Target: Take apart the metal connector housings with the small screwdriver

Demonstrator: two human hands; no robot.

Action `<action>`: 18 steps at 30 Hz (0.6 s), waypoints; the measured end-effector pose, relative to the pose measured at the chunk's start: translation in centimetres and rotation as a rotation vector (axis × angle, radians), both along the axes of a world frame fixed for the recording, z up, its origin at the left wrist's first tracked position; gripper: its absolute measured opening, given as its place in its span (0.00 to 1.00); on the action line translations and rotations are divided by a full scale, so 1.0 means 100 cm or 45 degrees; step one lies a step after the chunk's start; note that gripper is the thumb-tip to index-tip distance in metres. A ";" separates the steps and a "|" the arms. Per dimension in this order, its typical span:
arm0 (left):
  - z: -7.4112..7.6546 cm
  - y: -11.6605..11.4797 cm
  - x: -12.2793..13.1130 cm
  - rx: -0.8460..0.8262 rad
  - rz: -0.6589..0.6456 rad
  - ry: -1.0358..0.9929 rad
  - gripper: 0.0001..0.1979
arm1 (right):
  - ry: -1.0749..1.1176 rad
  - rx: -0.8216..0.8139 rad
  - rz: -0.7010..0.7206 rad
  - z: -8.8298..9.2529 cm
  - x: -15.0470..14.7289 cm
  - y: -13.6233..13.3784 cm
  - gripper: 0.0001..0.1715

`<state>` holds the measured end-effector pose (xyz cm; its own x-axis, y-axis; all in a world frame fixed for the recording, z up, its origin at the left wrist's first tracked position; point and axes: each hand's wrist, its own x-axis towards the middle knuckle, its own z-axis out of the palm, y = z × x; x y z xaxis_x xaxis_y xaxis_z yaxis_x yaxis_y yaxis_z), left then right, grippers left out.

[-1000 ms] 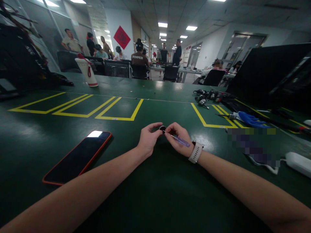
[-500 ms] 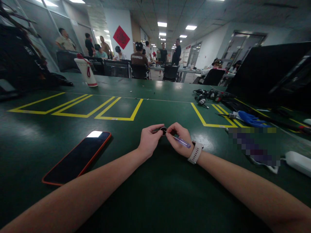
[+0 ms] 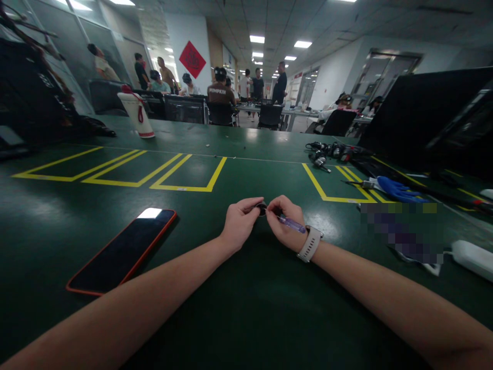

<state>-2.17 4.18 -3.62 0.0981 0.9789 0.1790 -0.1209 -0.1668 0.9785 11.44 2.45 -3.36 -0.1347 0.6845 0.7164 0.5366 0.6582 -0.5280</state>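
Note:
My left hand [image 3: 241, 223] pinches a small dark round piece [image 3: 262, 209] with a shiny rim between thumb and fingers; its exact kind is too small to make out. Close beside it, my right hand [image 3: 287, 221] is closed on a small screwdriver [image 3: 292, 224] with a clear purple handle. The handle lies back along the palm toward the wristband, and the thin shaft runs between the fingertips to the round piece. Whether the tip touches that piece I cannot tell. Both hands are over the green table [image 3: 246, 308].
A phone [image 3: 127, 252] in an orange case lies left. A white cup [image 3: 136, 113] stands at the back left. Yellow tape [image 3: 181, 189] marks the tabletop. Tools [image 3: 323, 154], a blue glove [image 3: 398, 189] and a white device [image 3: 475, 259] lie right. Several people are in the background.
Both hands have shifted slightly right, still holding the round piece and the screwdriver. The screwdriver handle has moved a little right. Some people in the background have changed position.

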 end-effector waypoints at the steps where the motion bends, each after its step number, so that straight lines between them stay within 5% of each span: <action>1: 0.000 0.000 0.000 0.004 0.005 0.012 0.14 | -0.007 0.003 -0.002 0.000 0.000 0.000 0.05; 11: -0.002 0.001 -0.002 0.082 0.034 0.144 0.14 | -0.026 0.004 0.022 0.003 -0.002 -0.001 0.06; 18: 0.000 0.001 0.000 -0.066 0.053 0.001 0.16 | 0.028 -0.046 0.031 -0.002 -0.003 0.003 0.07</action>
<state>-2.17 4.26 -3.61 0.0572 0.9901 0.1279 -0.1144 -0.1208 0.9861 11.10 2.76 -3.55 -0.1360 0.7068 0.6942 0.5087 0.6511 -0.5633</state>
